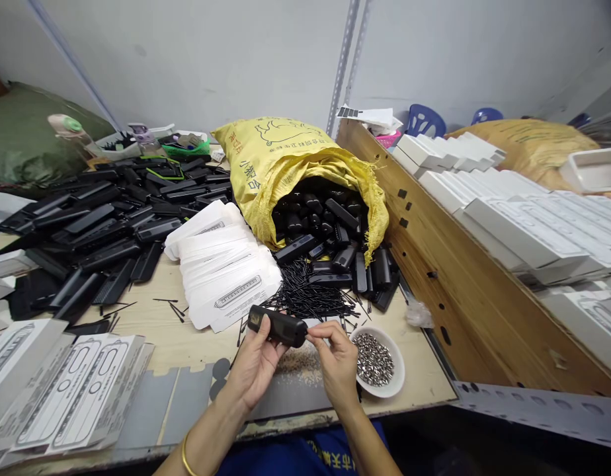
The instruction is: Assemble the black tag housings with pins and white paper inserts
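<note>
My left hand [258,367] is closed around a black oblong plastic casing [280,326], held nearly level above the table. At the casing's right end, my right hand [338,363] pinches with thumb and forefinger; whatever sits between those fingertips is too small to make out. Just right of that hand stands a white bowl [399,378] full of small shiny metal pieces [373,359]. Behind the casing lies a heap of thin black sticks with thickened ends [313,291]. A yellow woven sack [276,155] lies open toward me, with black casings [341,215] spilling out.
Flattened white printed boxes [221,258] are stacked left of the sack. A large pile of black plastic parts [102,225] covers the back left. Folded boxes [82,390] stand at the front left. A wooden board [464,291] walls off the right side, with more white boxes [528,218] beyond.
</note>
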Tool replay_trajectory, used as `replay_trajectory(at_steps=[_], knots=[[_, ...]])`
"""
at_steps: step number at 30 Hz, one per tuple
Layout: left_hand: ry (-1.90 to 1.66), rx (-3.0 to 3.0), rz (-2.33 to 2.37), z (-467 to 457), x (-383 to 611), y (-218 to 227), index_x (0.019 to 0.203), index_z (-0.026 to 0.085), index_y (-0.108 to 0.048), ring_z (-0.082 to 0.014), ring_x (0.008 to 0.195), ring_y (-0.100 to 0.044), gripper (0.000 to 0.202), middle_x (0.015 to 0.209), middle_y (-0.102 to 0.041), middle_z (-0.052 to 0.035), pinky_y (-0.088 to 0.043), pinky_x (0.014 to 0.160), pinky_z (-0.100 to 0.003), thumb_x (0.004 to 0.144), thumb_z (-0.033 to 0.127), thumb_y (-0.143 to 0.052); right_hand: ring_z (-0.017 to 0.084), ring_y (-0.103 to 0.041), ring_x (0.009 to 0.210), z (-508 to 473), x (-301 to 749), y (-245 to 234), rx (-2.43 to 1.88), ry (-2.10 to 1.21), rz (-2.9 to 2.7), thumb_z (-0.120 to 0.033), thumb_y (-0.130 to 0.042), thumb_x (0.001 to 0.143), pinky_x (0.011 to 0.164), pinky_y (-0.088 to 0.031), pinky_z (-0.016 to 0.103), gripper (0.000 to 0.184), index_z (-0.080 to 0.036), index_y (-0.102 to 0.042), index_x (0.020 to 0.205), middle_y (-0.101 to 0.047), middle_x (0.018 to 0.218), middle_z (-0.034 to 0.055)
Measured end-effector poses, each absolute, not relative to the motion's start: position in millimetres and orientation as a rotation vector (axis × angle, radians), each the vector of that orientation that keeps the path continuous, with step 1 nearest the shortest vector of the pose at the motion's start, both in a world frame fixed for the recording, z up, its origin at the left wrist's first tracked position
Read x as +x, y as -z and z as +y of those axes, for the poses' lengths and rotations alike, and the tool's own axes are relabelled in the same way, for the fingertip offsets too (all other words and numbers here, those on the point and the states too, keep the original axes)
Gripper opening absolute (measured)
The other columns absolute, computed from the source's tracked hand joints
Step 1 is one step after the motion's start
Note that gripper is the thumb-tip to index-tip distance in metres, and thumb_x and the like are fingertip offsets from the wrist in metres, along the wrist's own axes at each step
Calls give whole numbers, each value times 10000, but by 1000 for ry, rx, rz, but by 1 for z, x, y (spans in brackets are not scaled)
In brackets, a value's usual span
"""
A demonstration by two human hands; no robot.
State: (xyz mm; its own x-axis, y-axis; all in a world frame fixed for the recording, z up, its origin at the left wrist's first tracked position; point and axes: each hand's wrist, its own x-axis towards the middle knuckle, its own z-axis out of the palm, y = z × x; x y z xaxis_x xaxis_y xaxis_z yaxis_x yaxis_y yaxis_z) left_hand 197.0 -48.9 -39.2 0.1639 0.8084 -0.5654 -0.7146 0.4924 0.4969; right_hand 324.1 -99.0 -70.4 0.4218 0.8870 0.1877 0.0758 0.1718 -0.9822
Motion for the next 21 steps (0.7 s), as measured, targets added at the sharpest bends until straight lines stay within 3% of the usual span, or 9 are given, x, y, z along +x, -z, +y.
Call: replay_trajectory(at_steps=[5, 8, 14, 18, 21], knots=[[-1064, -47, 935, -58, 202, 45, 898, 80, -601, -168, 828, -703, 177, 915, -713, -140, -598, 754, -283, 940, 136, -439, 149, -577, 754, -98, 311, 81, -1202, -750, -754, -170, -654, 789, 687, -458, 271, 80, -207, -688, 726, -599, 745, 0], [-1114, 11, 907, -61, 204, 48, 929, 89, -601, -156, 842, -697, 169, 934, -710, -130, -591, 753, -259, 942, 144, -442, 146, -584, 749, -99, 305, 84, -1167, -723, -738, -165, -665, 781, 682, -467, 268, 82, -212, -687, 718, -605, 737, -3], [-1151, 302, 907, -58, 190, 38, 1027, 167, -578, -214, 944, -676, 216, 1025, -692, -81, -578, 781, -320, 834, 237, -644, 171, -627, 822, -111, 306, 90, -1195, -717, -883, -195, -592, 846, 748, -508, 316, 125, -224, -714, 851, -672, 842, 34], [-1225, 832, 804, -64, 173, 34, 1008, 227, -604, -263, 1004, -649, 316, 1046, -685, -64, -530, 868, -400, 747, 368, -716, 197, -656, 867, -120, 328, 90, -1312, -744, -787, -272, -606, 841, 795, -526, 365, 213, -202, -675, 1029, -694, 978, 75], [-993, 1383, 798, -71, 182, 50, 959, 200, -628, -239, 897, -658, 231, 943, -697, -81, -518, 827, -367, 762, 310, -677, 199, -655, 861, -116, 352, 78, -1413, -588, -730, -319, -617, 830, 804, -518, 368, 234, -187, -650, 1020, -697, 939, 72]])
